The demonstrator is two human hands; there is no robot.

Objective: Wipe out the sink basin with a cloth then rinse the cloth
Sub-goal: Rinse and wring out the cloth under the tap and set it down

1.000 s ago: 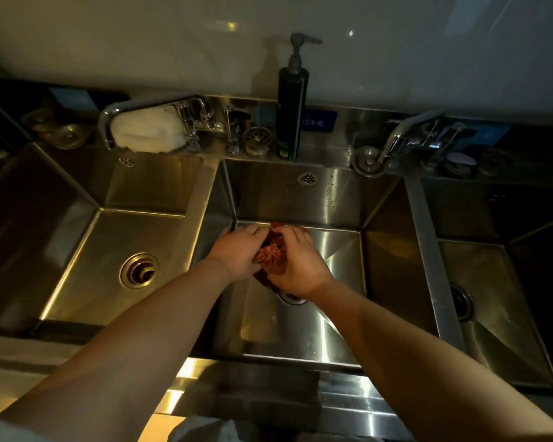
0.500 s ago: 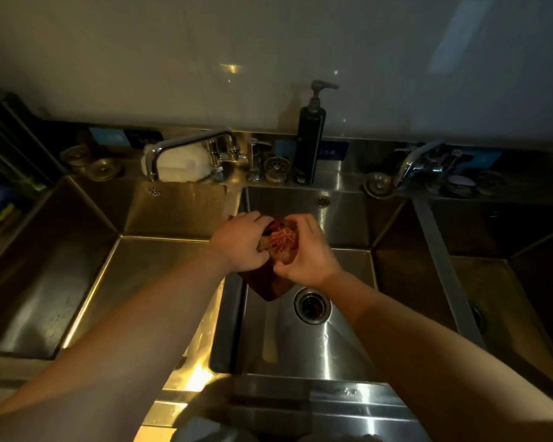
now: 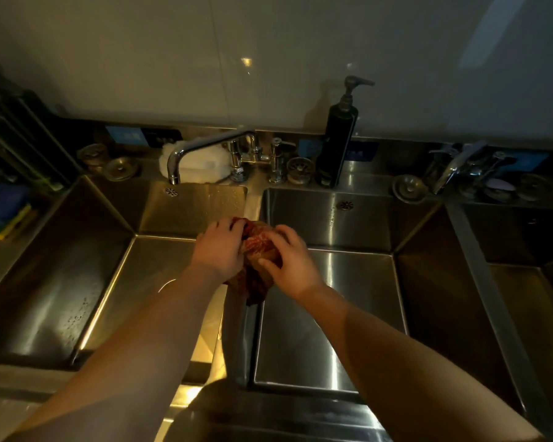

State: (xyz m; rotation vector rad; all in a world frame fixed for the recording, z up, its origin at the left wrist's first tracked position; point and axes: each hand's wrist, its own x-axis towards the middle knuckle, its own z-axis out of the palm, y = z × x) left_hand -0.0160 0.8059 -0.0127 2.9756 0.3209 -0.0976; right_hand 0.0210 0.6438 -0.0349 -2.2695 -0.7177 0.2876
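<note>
Both bare forearms reach in from 6 o'clock | left hand [image 3: 219, 247] and right hand [image 3: 289, 260] clamped on bunched red cloth [image 3: 259, 253] above the divider between two steel sink basins [image 3: 326, 317] | faucet [image 3: 205, 148] at 11 o'clock, black soap dispenser [image 3: 335, 145] at 1 o'clock.

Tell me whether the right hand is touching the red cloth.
Touching. The head view shows the right hand wrapped over the bunched red cloth, its thumb pressed into the fabric, while the left hand grips the other side.
</note>
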